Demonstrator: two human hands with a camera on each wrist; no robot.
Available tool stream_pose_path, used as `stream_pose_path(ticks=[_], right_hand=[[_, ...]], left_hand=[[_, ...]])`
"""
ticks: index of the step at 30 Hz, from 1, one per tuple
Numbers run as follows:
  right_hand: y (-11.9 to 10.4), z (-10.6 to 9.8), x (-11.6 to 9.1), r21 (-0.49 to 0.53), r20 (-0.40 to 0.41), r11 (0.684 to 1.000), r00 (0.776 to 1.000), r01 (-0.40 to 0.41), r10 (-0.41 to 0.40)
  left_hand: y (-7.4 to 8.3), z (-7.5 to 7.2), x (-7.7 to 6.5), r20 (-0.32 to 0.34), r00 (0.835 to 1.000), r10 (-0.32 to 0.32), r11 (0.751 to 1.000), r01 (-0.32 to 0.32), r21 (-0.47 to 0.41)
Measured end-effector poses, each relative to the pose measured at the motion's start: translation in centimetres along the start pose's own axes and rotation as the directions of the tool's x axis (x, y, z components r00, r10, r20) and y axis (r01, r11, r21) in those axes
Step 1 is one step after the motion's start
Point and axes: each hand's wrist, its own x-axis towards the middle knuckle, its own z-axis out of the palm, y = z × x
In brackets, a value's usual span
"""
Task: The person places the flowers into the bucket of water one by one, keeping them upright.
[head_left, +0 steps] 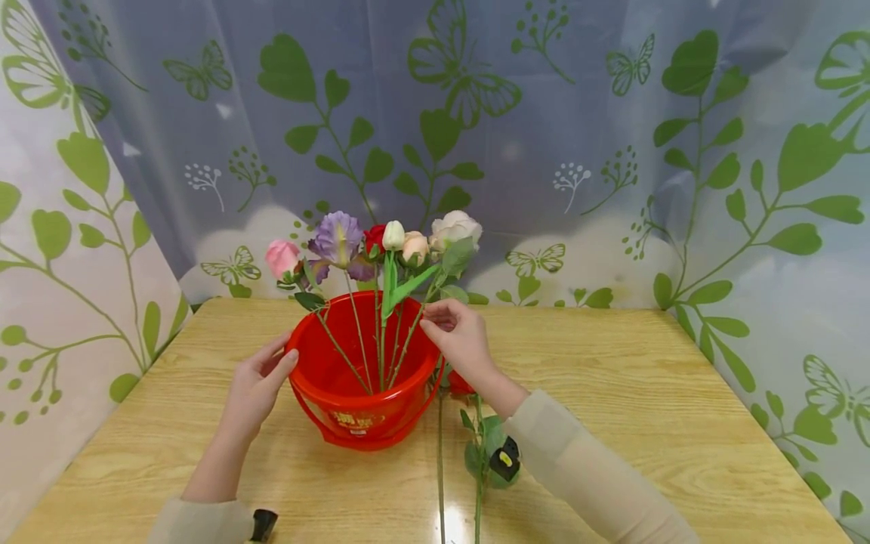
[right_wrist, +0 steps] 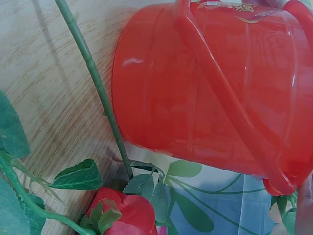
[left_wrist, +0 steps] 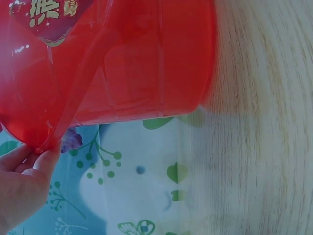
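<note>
A red bucket (head_left: pixel 397 412) stands upright with several artificial flowers leaning inside. They include a pink rose (head_left: pixel 282 258), a purple iris (head_left: pixel 337 238), a white tulip (head_left: pixel 393 236), a peach-coloured bloom (head_left: pixel 415 248) and a white rose (head_left: pixel 457 230) with green leaves. At the bucket's left side my left hand (head_left: pixel 253 385) grips the rim; the left wrist view shows its thumb and fingers (left_wrist: pixel 46 161) pinching the edge by the handle's end. My right hand (head_left: pixel 462 344), fingers bent, pinches the white rose's stem just over the right rim. The right wrist view does not show that hand.
Right of the bucket, a red rose (right_wrist: pixel 124 213) lies on the wooden table (head_left: pixel 612 423) with its leafy stem toward me, beside another long green stem (right_wrist: pixel 93 68). The bucket's red handle (right_wrist: pixel 225 93) hangs down in front. A patterned curtain (head_left: pixel 557 151) closes off the back.
</note>
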Motion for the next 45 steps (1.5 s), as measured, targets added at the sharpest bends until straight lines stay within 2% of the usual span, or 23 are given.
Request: stream_pose_path(ticks=[3,7,14,19,26,32,38,44,45], right_hand=[[-0.7,-0.2,-0.3,0.000,0.005,1.000,1.000,-0.011,0.011],[-0.4,-0.4,-0.5,0.006,0.005,1.000,1.000,-0.011,0.011],[2.6,-1.0,-0.4,0.051,0.015,0.998,0.999,-0.034,0.033],[3.3,-1.7,-1.1,0.033,0.020,0.998,0.998,-0.059,0.058],[3.5,-3.1,-2.8,0.008,0.080,0.995,0.992,-0.101,0.100],[3.8,-4.2,-4.7,-0.011,0.134,0.988,0.979,-0.153,0.153],[4.0,-5.1,-6.6,-0.009,0.191,0.984,0.966,-0.176,0.174],[4.8,-5.9,-8.3,0.003,0.221,0.970,0.946,-0.243,0.237],[5.0,-6.0,-8.6,-0.003,0.223,0.972,0.947,-0.236,0.230]], left_hand=[[-0.1,0.0,0.0,-0.002,1.000,0.004,1.000,-0.004,-0.003],[-0.2,0.1,0.1,-0.004,1.000,0.013,1.000,-0.013,-0.005],[-0.2,0.2,0.1,-0.001,1.000,0.014,1.000,-0.014,-0.016],[-0.1,0.2,0.0,0.006,1.000,0.012,0.999,-0.012,-0.030],[0.0,0.2,0.1,0.003,1.000,0.012,0.999,-0.012,-0.031],[-0.1,0.1,0.1,-0.002,1.000,0.018,1.000,-0.018,-0.020],[-0.1,0.1,0.1,-0.007,1.000,0.022,0.999,-0.022,-0.023],[-0.1,0.1,0.1,-0.014,1.000,0.021,0.999,-0.022,-0.037],[-0.1,0.1,0.1,-0.015,1.000,0.019,0.999,-0.020,-0.038]])
